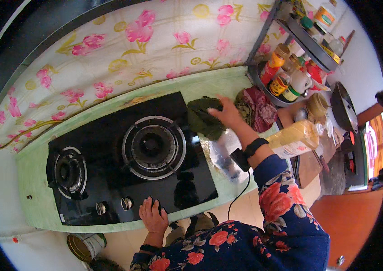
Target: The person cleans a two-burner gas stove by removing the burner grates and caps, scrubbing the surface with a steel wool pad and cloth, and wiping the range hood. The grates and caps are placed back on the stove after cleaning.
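My left hand (153,215) lies flat on the front edge of a black glass gas stove (110,183), to the right of its two control knobs (126,203). At the stove's back right corner, my right hand (228,113) reaches over a crumpled dark green cloth (205,118). Its thumb and fingers are spread at the cloth's right side; whether they press on it is hard to see. Just right of that hand sits a bunched maroon and green cloth (257,110). Shiny foil (227,152) covers the counter below the green cloth.
Two burners (150,144) are set in the stove. An oil bottle (294,138) stands by my right forearm. Behind it are a corner rack (313,44) with several bottles, a wok (344,106) and a wooden board (313,166). A bucket (88,245) is on the floor.
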Demonstrator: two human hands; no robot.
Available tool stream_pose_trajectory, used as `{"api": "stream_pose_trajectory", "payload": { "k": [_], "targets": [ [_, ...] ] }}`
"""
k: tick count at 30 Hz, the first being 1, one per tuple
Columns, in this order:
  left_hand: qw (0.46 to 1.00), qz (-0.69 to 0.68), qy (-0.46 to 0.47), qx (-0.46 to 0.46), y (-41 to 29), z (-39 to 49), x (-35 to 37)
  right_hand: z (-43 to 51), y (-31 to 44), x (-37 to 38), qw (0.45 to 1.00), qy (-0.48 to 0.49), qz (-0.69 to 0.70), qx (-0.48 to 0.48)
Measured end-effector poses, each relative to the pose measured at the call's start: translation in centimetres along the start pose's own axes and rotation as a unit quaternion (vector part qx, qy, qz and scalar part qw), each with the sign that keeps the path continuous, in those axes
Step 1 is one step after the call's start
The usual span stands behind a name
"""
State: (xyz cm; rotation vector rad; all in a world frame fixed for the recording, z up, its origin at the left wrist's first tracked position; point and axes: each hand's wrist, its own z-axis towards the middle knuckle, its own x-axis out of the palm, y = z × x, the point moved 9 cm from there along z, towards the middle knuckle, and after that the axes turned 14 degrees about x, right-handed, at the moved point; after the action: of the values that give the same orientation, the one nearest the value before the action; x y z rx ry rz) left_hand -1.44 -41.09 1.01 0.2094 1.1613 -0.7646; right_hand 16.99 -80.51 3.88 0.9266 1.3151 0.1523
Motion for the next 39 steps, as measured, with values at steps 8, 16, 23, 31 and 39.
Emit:
{"api": "stream_pose_trajectory", "payload": {
  "k": [8,16,23,31,39],
  "targets": [
    [1.000,-0.001,0.012,0.015,-0.2,0.1,0.2,-3.1,0.9,5.9,0.982,0.011,-0.181,0.056],
    [0.999,-0.003,-0.007,0.041,-0.4,0.1,0.2,-10.7,0.3,5.0,0.981,-0.032,-0.190,0.011],
    [0.998,0.008,-0.005,0.059,-0.7,0.3,0.4,-20.5,-1.2,2.4,0.984,-0.083,-0.153,0.026],
    [0.997,0.019,-0.016,0.078,-1.1,0.4,0.0,-28.7,-2.7,0.7,0.983,-0.114,-0.132,0.062],
    [0.997,0.024,0.001,0.074,-0.7,0.1,0.6,-29.4,-6.4,-2.3,0.965,-0.210,-0.126,0.096]
  ]
}}
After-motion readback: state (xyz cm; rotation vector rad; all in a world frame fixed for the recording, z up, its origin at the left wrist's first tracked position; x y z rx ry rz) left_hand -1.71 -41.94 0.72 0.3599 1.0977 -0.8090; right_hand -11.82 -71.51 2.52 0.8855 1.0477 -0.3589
